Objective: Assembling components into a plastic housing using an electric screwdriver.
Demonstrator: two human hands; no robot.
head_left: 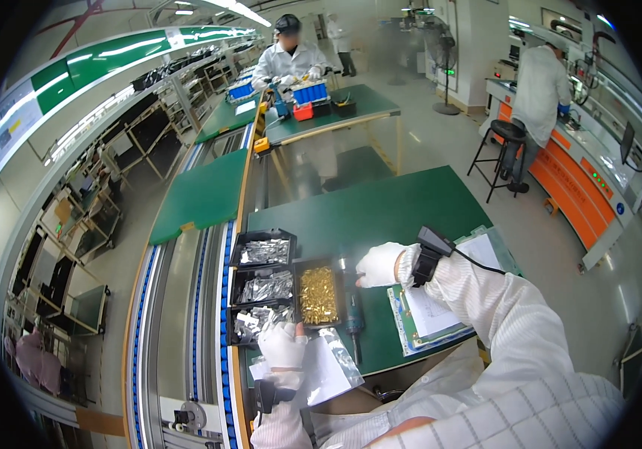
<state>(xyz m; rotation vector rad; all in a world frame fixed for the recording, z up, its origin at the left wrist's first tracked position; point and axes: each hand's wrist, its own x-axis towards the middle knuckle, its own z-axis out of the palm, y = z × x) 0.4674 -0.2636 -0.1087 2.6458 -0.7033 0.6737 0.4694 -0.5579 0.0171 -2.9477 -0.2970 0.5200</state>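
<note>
My left hand (283, 346), in a white glove, is at the near edge of the lowest black bin (234, 334), which holds silver metal parts (252, 322). Its fingers look curled; anything between them is hidden. In a white glove too, my right hand (381, 265) hovers over or rests on the green tabletop (366, 217), fingers folded in. Whatever it may hold cannot be seen. Just left of it lies an electric screwdriver (355, 318), its tip toward me. A tray of small brass-coloured parts (319, 294) sits between my hands.
Two more bins of silver parts (265, 252) (267, 285) stand farther along, beside the conveyor rail (227, 277). Papers in plastic sleeves (328, 374) lie by my left wrist, and a document stack (429, 314) under my right forearm. A co-worker (291, 63) is at the table ahead.
</note>
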